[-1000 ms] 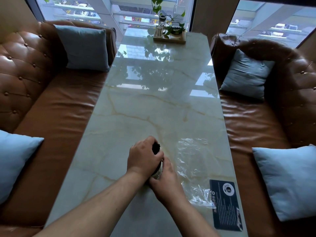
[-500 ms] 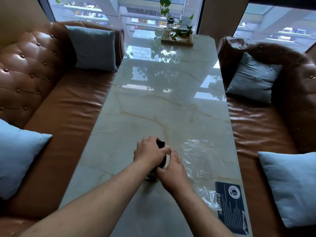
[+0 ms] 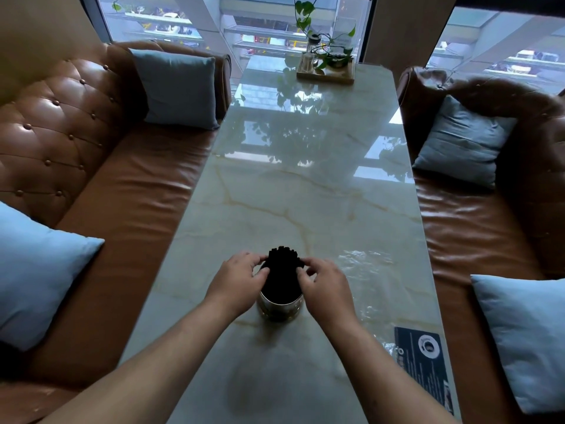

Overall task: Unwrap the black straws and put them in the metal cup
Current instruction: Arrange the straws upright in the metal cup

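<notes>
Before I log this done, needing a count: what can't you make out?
Head view:
Number of black straws: they merge into one dark bundle.
Inside of the metal cup: hidden by the straws.
Print on the dark card: too small.
Edges of the clear wrapper: lost in glare.

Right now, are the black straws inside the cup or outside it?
Inside. The black straws stand upright in the metal cup, tops above its rim; left hand and right hand hold them.

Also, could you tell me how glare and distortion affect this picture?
Head view: bright glare and reflections wash over the far table; the wide-angle lens bows the sofas at the edges; the black straws in the metal cup merge into one dark mass; the clear wrapper shows only as glints.
</notes>
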Action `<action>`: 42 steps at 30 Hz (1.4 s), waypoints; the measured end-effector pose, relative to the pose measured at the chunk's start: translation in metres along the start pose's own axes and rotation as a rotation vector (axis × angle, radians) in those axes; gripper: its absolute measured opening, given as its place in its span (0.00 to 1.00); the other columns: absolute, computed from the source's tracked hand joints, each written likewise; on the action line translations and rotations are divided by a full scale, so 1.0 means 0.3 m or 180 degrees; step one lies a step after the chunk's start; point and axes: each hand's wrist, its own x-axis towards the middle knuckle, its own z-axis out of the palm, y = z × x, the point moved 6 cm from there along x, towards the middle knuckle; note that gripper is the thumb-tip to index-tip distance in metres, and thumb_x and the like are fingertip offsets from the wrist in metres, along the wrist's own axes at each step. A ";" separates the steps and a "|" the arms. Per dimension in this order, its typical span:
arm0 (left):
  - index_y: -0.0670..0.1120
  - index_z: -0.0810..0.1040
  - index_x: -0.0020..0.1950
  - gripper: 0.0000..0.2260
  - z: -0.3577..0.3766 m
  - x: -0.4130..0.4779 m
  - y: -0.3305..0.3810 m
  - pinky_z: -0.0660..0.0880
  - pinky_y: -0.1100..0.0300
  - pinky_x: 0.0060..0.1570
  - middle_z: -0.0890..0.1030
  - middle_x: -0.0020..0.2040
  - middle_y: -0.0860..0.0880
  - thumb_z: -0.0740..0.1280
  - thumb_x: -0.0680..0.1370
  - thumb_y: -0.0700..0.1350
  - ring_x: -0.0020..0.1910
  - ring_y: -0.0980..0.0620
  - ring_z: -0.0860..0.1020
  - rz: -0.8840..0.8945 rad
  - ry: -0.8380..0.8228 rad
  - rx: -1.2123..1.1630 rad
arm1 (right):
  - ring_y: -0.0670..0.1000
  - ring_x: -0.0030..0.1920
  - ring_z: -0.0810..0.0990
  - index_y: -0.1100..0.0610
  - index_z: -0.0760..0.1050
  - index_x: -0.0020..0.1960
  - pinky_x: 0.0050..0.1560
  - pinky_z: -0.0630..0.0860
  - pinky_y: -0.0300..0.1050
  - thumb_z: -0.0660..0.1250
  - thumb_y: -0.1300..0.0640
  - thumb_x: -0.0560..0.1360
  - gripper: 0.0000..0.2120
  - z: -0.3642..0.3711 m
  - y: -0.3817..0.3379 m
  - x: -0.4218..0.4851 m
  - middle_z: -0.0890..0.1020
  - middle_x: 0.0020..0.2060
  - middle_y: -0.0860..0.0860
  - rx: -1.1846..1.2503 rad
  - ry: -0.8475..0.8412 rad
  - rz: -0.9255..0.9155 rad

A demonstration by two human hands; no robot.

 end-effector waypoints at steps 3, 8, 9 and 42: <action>0.53 0.84 0.63 0.13 -0.026 0.004 0.044 0.73 0.54 0.59 0.82 0.54 0.48 0.68 0.80 0.49 0.57 0.45 0.76 0.0317 0.0179 0.0285 | 0.53 0.47 0.83 0.50 0.87 0.55 0.51 0.79 0.48 0.71 0.53 0.77 0.09 -0.009 -0.035 0.044 0.83 0.43 0.48 -0.0022 0.0047 -0.0113; 0.52 0.85 0.57 0.11 -0.036 0.038 0.080 0.73 0.54 0.50 0.80 0.47 0.48 0.70 0.78 0.53 0.52 0.47 0.78 0.0366 0.0093 0.0460 | 0.51 0.49 0.87 0.52 0.86 0.58 0.52 0.82 0.47 0.70 0.55 0.77 0.12 -0.002 -0.062 0.083 0.89 0.48 0.51 0.0241 -0.0087 0.0047; 0.51 0.85 0.55 0.10 -0.034 0.046 0.083 0.73 0.54 0.49 0.80 0.47 0.48 0.70 0.78 0.53 0.52 0.46 0.78 0.0347 0.0064 0.0486 | 0.50 0.50 0.87 0.52 0.86 0.60 0.52 0.81 0.45 0.69 0.56 0.77 0.13 -0.001 -0.061 0.079 0.89 0.49 0.51 0.0276 -0.0076 0.0093; 0.55 0.80 0.48 0.11 -0.023 0.071 0.097 0.70 0.64 0.35 0.82 0.37 0.56 0.77 0.71 0.56 0.39 0.56 0.81 -0.0112 0.0051 -0.0126 | 0.49 0.40 0.86 0.50 0.84 0.53 0.45 0.82 0.48 0.72 0.53 0.77 0.06 -0.052 -0.009 0.082 0.87 0.39 0.50 0.0690 -0.0186 0.0340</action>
